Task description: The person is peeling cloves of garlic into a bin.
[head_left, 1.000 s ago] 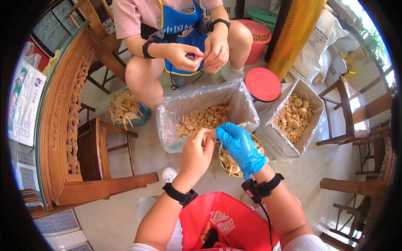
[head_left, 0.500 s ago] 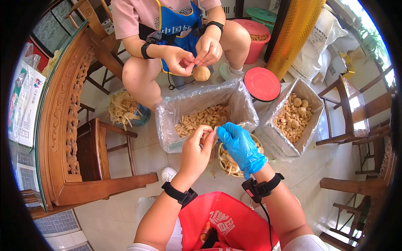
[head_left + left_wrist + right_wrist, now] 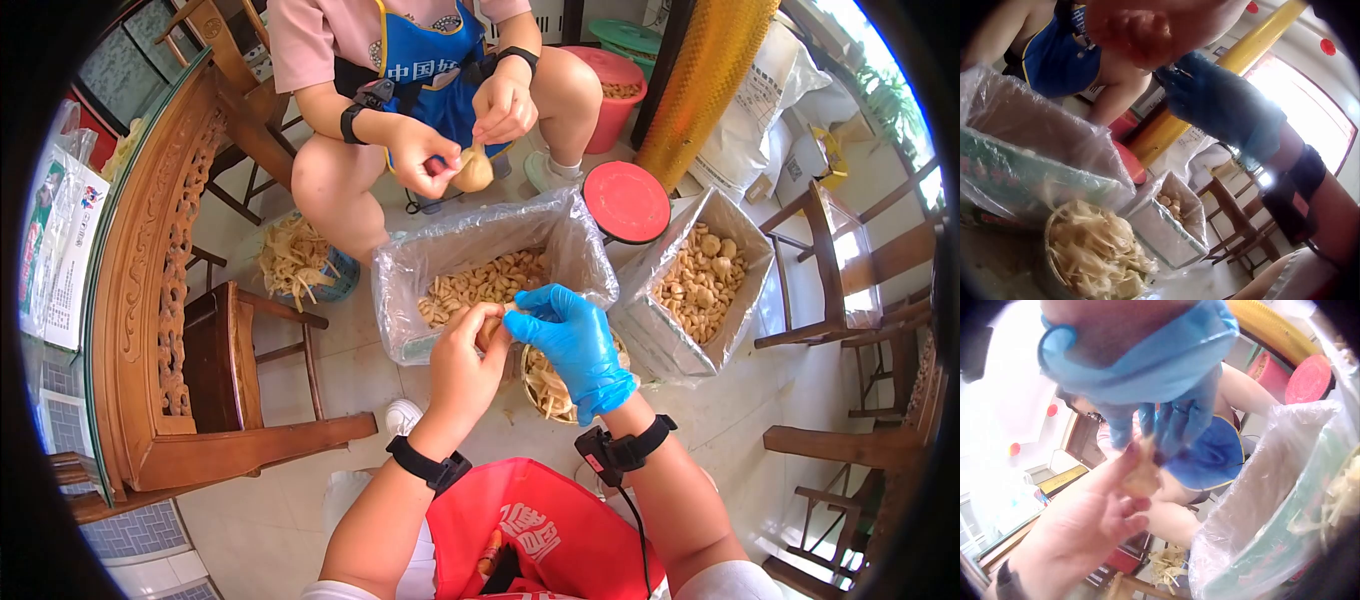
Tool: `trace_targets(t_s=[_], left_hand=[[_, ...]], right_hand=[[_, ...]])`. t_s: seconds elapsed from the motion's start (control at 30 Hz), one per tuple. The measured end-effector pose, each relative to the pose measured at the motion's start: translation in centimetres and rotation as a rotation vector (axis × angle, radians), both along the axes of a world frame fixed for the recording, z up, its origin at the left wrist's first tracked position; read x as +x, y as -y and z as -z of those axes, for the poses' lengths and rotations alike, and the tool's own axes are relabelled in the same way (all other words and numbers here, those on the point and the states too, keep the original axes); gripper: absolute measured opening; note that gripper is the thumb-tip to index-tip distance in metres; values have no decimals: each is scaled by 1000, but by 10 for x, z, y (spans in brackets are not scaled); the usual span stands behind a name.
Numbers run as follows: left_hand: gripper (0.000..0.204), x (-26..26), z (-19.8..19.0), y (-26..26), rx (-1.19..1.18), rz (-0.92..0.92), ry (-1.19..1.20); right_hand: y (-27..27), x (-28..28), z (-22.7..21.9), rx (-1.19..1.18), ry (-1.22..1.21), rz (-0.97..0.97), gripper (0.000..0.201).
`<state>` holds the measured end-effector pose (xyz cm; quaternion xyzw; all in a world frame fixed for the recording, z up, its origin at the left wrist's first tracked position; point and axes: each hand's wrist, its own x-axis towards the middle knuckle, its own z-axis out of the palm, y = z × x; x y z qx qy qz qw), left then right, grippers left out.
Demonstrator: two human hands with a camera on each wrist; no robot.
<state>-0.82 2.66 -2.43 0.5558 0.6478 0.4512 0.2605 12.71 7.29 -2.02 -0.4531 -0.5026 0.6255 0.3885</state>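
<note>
My bare left hand (image 3: 468, 355) grips a pale garlic bulb (image 3: 1142, 478), its fingers and thumb wrapped round the sides. Close against it, my right hand (image 3: 572, 345) in a blue glove pinches the top of the same bulb between thumb and fingertips. In the head view the fingers mostly cover the bulb. Both hands are over the near edge of a plastic-lined box (image 3: 400, 345) of loose garlic cloves (image 3: 485, 288). Below the gloved hand stands a round bucket of papery garlic peels (image 3: 1094, 250).
A second lined box (image 3: 640, 320) with cloves and whole bulbs is at the right, beside a red round lid (image 3: 627, 202). Opposite, a person in a blue apron (image 3: 425, 70) holds another bulb (image 3: 474, 172). A peel-filled bucket (image 3: 345, 275) and wooden chair (image 3: 215, 360) stand left.
My gloved hand has shifted slightly left, its fingers now bent higher over the bulb; my left hand stays nearly still. The person opposite has drawn their hands apart around a bulb.
</note>
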Motion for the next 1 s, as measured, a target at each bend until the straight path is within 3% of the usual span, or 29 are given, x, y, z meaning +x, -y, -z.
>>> trace_targets(t_s=[0.17,0.27,0.33,0.4,0.43,0.53,0.6,0.63,0.67,0.73,0.8,0.87,0.9,0.97,1.0], left_hand=[[18,0,-3,2,46,32,-207],[17,-2,7,-1,41,19,-67],[16,-8,17,-4,-91,58,232],[16,-10,12,-5,-151,56,369],[16,-10,10,-5,-211,55,506],[18,-10,13,-5,-166,41,551],[18,-10,13,-5,-167,46,553],[18,-10,13,-5,-169,51,554],[18,-10,13,-5,-172,53,555],[20,-9,14,-5,-187,77,526],[19,-6,16,-6,-176,79,488],[18,-4,15,-6,-157,74,446],[17,-4,14,-4,-144,80,292],[13,0,4,0,-130,115,53],[13,2,5,0,-122,119,48]], right_hand=[[-1,1,9,112,50,24,20],[-3,0,9,9,-97,63,17],[-2,1,-3,-65,-167,95,17],[-5,2,-9,-139,-236,127,16],[-8,4,-9,-117,-158,159,14],[-13,22,-1,10,52,212,17],[-14,39,1,194,697,-29,22],[-12,46,2,200,862,-196,26],[-7,50,15,196,863,-195,26],[2,55,49,387,1149,-281,32],[1,39,17,353,1142,-178,26],[-6,30,-5,305,670,-7,32],[-7,26,-4,262,479,12,35],[-5,20,-5,255,428,-49,35],[-5,18,-5,244,380,-114,34]])
